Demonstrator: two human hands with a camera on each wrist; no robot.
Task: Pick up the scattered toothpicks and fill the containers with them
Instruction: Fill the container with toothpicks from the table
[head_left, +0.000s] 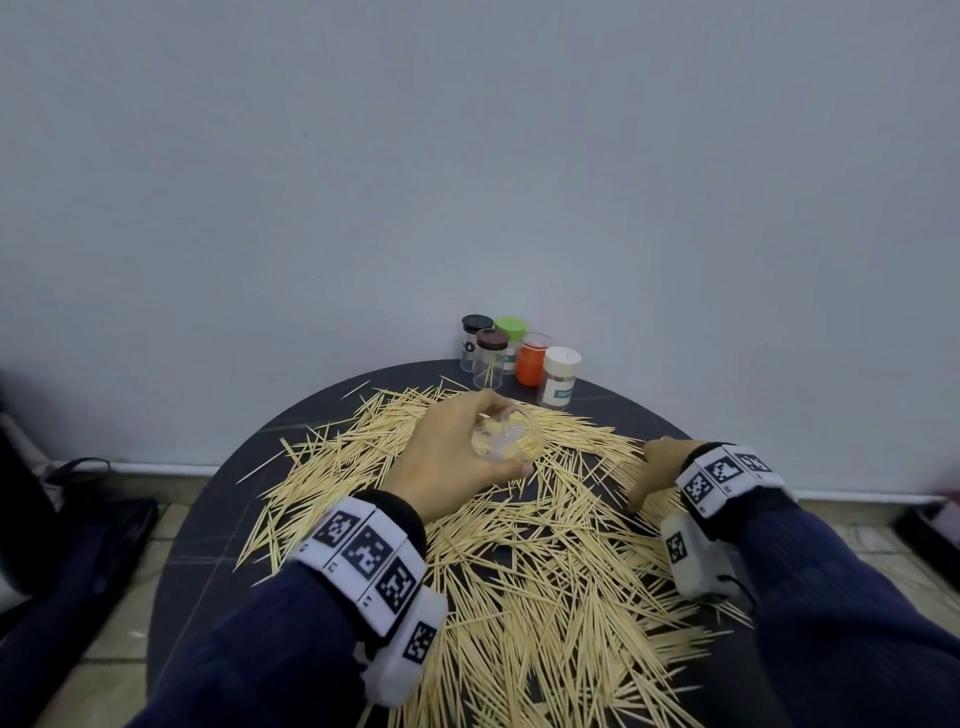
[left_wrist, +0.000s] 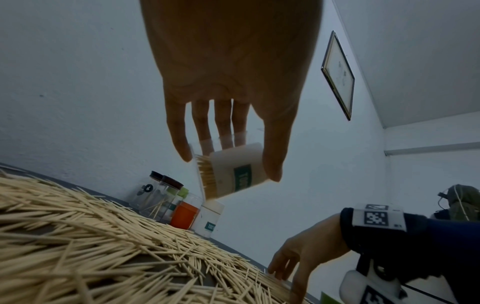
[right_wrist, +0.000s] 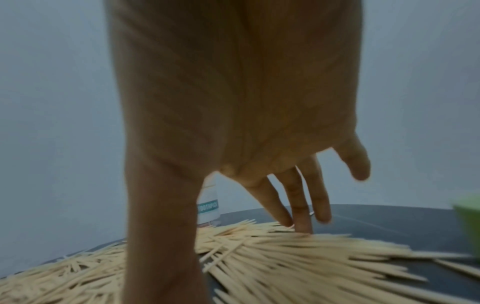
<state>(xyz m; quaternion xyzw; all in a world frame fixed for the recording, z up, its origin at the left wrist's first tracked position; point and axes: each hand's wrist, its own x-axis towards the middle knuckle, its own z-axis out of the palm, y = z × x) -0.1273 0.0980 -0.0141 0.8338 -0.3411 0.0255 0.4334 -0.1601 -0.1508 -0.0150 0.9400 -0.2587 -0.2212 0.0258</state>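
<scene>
Pale wooden toothpicks (head_left: 519, 545) lie in a dense, crisscrossed heap across most of the round dark table (head_left: 208, 519). A clear plastic container (head_left: 506, 434), partly filled with toothpicks and wrapped in a white label with a green band, is tilted above the heap in the left hand (head_left: 447, 457). Five more small cylindrical containers (head_left: 519, 358) stand upright, clustered at the table's far edge, with black, brown, green, orange and white tops.
</scene>
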